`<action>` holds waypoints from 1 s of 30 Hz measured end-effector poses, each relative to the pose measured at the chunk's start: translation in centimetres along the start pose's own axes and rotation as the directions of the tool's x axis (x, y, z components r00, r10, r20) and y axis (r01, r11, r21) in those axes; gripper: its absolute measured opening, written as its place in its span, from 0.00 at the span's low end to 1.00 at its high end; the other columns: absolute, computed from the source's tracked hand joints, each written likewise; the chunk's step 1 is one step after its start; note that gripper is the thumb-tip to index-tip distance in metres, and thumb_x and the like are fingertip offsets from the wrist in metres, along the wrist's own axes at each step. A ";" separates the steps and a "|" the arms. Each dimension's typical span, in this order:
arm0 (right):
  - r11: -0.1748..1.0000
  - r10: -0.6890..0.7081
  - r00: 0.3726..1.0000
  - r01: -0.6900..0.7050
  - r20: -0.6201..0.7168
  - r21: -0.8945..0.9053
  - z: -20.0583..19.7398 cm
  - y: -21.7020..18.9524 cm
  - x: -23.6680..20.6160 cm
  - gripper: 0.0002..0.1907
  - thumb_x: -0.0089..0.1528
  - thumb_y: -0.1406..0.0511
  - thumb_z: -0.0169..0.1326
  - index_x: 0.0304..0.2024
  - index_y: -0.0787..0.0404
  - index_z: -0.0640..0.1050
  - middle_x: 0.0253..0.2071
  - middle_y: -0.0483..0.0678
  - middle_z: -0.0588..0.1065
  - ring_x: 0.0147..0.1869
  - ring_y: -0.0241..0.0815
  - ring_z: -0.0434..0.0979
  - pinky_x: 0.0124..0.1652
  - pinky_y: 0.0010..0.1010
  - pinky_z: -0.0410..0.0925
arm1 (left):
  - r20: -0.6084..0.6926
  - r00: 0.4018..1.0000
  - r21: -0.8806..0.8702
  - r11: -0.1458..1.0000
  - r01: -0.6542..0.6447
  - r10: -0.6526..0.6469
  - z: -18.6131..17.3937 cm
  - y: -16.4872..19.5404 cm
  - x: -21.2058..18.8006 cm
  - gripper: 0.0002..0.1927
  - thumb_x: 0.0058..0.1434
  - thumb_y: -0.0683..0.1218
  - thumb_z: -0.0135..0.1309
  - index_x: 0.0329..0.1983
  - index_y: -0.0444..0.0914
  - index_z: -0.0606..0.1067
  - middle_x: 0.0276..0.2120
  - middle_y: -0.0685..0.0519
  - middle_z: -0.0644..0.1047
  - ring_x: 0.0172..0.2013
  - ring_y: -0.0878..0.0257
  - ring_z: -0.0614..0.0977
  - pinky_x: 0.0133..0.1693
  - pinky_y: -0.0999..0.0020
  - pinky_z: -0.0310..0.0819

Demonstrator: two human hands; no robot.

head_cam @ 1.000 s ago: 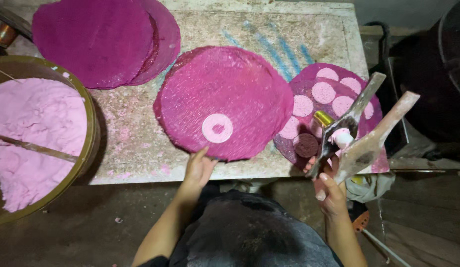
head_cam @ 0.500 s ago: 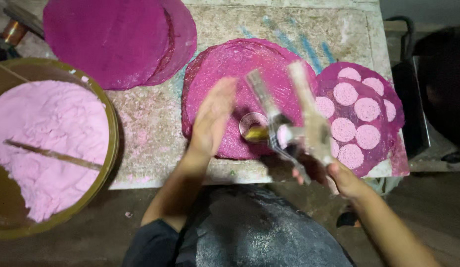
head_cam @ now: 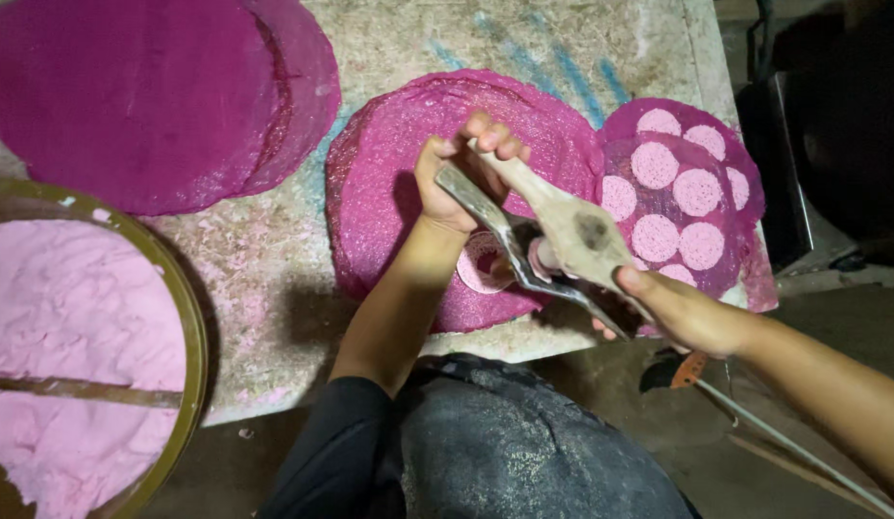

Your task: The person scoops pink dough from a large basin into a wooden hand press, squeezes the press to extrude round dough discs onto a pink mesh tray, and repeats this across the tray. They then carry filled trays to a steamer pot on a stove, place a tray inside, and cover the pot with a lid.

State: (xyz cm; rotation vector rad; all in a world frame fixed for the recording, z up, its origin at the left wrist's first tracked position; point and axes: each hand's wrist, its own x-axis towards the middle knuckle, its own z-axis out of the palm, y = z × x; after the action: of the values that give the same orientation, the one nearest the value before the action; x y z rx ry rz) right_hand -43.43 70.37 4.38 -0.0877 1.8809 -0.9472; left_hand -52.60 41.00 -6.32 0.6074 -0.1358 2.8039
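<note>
Both hands, left (head_cam: pixel 452 178) and right (head_cam: pixel 682 312), clamp a hinged wooden press (head_cam: pixel 553 226) above the magenta sheet (head_cam: pixel 409 163). Left, a round basin (head_cam: pixel 192 336) holds pink powder (head_cam: pixel 72 317).

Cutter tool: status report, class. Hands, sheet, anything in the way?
Left hand grips cutter tool's far end; right hand grips near end. Tool over magenta sheet, cut disc beneath. Punched sheet on the right side. Nothing in the way.

We see a round basin (head_cam: pixel 183 317) of pale pink powder near left, stacked magenta sheets (head_cam: pixel 139 91) far left, a punched sheet (head_cam: pixel 692 192) with pink discs right, a worn tabletop (head_cam: pixel 409 38)
</note>
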 end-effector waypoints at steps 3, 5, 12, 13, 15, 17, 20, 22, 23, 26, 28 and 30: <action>0.999 0.039 0.992 -0.036 -0.121 0.032 1.4 0.3 1.8 0.43 0.65 0.38 0.32 0.41 0.66 0.83 0.33 0.50 0.80 0.37 0.42 0.77 0.40 0.35 0.70 | 0.008 1.000 -0.008 1.000 0.024 -0.024 -2.0 0.9 0.3 0.11 0.62 0.53 0.44 0.41 0.44 0.69 0.37 0.56 0.71 0.45 0.59 0.72 0.61 0.56 0.65; 1.000 -0.009 0.987 0.006 -0.160 -0.016 2.6 0.3 2.7 0.42 0.66 0.39 0.32 0.38 0.65 0.82 0.29 0.50 0.76 0.32 0.42 0.72 0.35 0.35 0.65 | 0.001 0.999 -0.024 0.999 0.047 -0.047 -2.7 1.8 0.2 0.11 0.63 0.54 0.44 0.41 0.44 0.69 0.37 0.56 0.71 0.44 0.60 0.72 0.60 0.57 0.66; 0.993 -0.089 0.990 0.097 -0.109 0.070 3.4 0.0 2.8 0.41 0.65 0.38 0.32 0.32 0.63 0.81 0.25 0.44 0.78 0.28 0.36 0.76 0.32 0.29 0.68 | -0.070 0.997 -0.041 0.999 0.025 -0.028 -3.1 1.6 -0.9 0.11 0.63 0.54 0.43 0.39 0.43 0.69 0.35 0.56 0.71 0.43 0.58 0.73 0.56 0.55 0.67; 0.996 -0.075 0.988 0.079 -0.138 0.027 3.2 0.0 2.8 0.40 0.65 0.38 0.33 0.33 0.63 0.80 0.25 0.44 0.76 0.28 0.36 0.73 0.31 0.30 0.66 | -0.058 0.998 -0.041 0.999 0.018 -0.020 -2.8 1.3 -0.6 0.11 0.63 0.54 0.43 0.38 0.43 0.68 0.35 0.56 0.71 0.42 0.58 0.73 0.58 0.54 0.67; 0.998 -0.051 0.977 0.040 -0.205 -0.056 3.1 0.1 3.2 0.38 0.65 0.38 0.34 0.35 0.64 0.79 0.26 0.44 0.74 0.27 0.38 0.68 0.28 0.32 0.62 | -0.031 0.999 -0.043 0.999 0.010 -0.011 -2.0 1.1 0.4 0.12 0.64 0.55 0.42 0.37 0.43 0.67 0.33 0.56 0.70 0.41 0.58 0.72 0.60 0.52 0.67; 0.995 -0.097 0.969 0.090 -0.229 -0.044 3.6 0.5 4.0 0.39 0.66 0.39 0.33 0.38 0.63 0.81 0.25 0.47 0.71 0.28 0.40 0.67 0.30 0.34 0.61 | 0.097 0.995 0.037 0.999 0.036 -0.040 -0.8 2.0 1.2 0.15 0.68 0.55 0.41 0.42 0.41 0.71 0.37 0.55 0.74 0.43 0.58 0.75 0.65 0.56 0.66; 0.915 -0.385 0.902 0.401 -0.195 0.049 4.8 1.7 4.3 0.39 0.68 0.37 0.36 0.42 0.64 0.79 0.34 0.48 0.75 0.39 0.40 0.74 0.41 0.32 0.67 | 0.040 0.985 0.330 0.932 0.148 -0.170 1.3 4.4 1.6 0.27 0.68 0.60 0.39 0.54 0.35 0.74 0.48 0.48 0.78 0.51 0.55 0.76 0.65 0.56 0.66; 0.817 -0.537 0.824 0.561 -0.181 0.129 5.5 2.8 3.4 0.41 0.68 0.35 0.37 0.48 0.65 0.77 0.42 0.48 0.77 0.47 0.40 0.77 0.49 0.32 0.70 | -0.153 0.956 0.633 0.718 0.290 -0.252 2.4 5.4 0.0 0.33 0.67 0.61 0.42 0.63 0.32 0.72 0.58 0.45 0.76 0.60 0.54 0.75 0.66 0.56 0.65; 0.788 -0.569 0.800 0.596 -0.190 0.151 5.6 3.4 2.5 0.42 0.68 0.34 0.36 0.52 0.64 0.76 0.45 0.49 0.77 0.50 0.41 0.77 0.51 0.33 0.70 | -0.271 0.926 0.773 0.514 0.372 -0.263 2.8 5.5 -1.3 0.32 0.68 0.59 0.44 0.66 0.32 0.70 0.63 0.45 0.73 0.64 0.55 0.73 0.68 0.57 0.63; 0.757 -0.546 0.758 0.629 -0.358 0.176 6.2 4.4 0.3 0.48 0.64 0.31 0.37 0.64 0.65 0.66 0.58 0.50 0.70 0.59 0.41 0.71 0.55 0.36 0.66 | -0.425 0.870 0.904 -0.075 0.420 -0.249 3.2 4.5 -5.6 0.41 0.56 0.50 0.58 0.73 0.36 0.62 0.74 0.47 0.59 0.67 0.51 0.69 0.69 0.57 0.60; 0.702 -0.532 0.721 0.669 -0.445 0.244 6.8 4.2 -0.4 0.53 0.61 0.30 0.42 0.70 0.64 0.61 0.63 0.51 0.67 0.62 0.43 0.69 0.56 0.40 0.65 | -0.444 0.838 0.830 -0.497 0.253 -0.316 2.7 3.3 -7.3 0.55 0.47 0.50 0.69 0.73 0.33 0.52 0.70 0.39 0.58 0.68 0.44 0.61 0.68 0.53 0.54; 0.575 -0.567 0.676 0.734 -0.470 0.362 7.6 3.6 -0.6 0.56 0.58 0.29 0.48 0.71 0.63 0.59 0.63 0.52 0.67 0.61 0.48 0.71 0.56 0.46 0.67 | -0.475 0.808 0.713 -0.690 0.122 -0.349 2.3 2.4 -9.0 0.63 0.43 0.51 0.74 0.74 0.34 0.47 0.69 0.37 0.58 0.69 0.41 0.56 0.68 0.50 0.51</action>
State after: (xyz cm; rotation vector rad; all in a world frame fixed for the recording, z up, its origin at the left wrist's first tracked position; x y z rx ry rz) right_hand -35.89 68.81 0.98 -0.3565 1.7941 -2.0995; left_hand -44.46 36.22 -8.05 0.7865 2.5026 1.0335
